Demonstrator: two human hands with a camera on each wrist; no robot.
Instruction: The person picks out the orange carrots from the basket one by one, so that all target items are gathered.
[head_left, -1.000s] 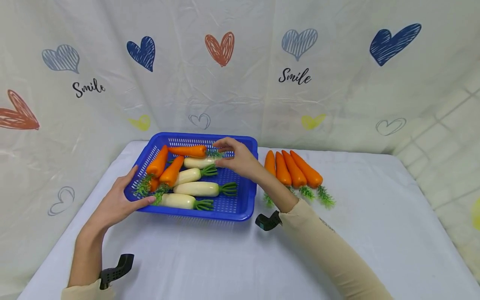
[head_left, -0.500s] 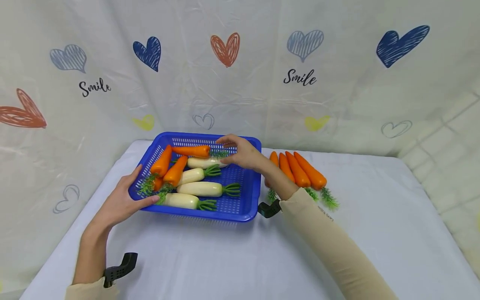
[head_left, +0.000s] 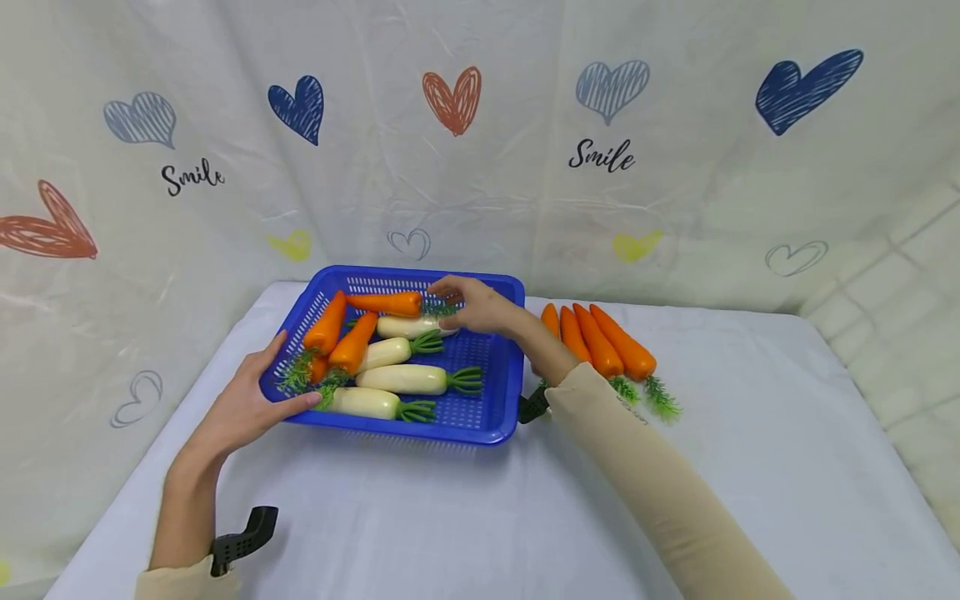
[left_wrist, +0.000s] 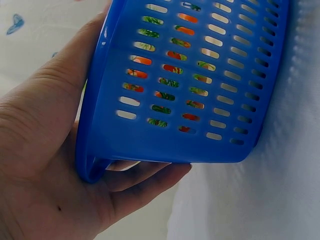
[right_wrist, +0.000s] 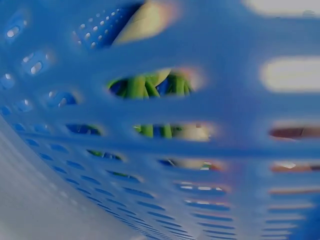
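In the head view a blue perforated basket (head_left: 420,431) holds several orange carrots (head_left: 351,343) and several white radishes (head_left: 401,379) with green tops. My left hand (head_left: 247,400) grips its left front corner, thumb along the near rim. The left wrist view shows fingers (left_wrist: 145,187) reaching under the rim. Over the basket's back right part is my right hand (head_left: 480,307), fingers and thumb apart around the leafy top (head_left: 439,309) of the rearmost carrot (head_left: 386,304). Its thumb is at the end of the back radish (head_left: 405,326); whether they touch is unclear.
Several more carrots (head_left: 622,342) lie side by side on the white tablecloth (head_left: 750,433), right of the basket and partly behind my right forearm. A white curtain (head_left: 517,192) printed with hearts hangs behind the table. The basket wall (right_wrist: 150,155) fills the right wrist view.
The head view has shifted slightly, moving the scene a little to the right. My right hand has moved slightly left toward the rearmost carrot. My left hand keeps its hold on the basket.
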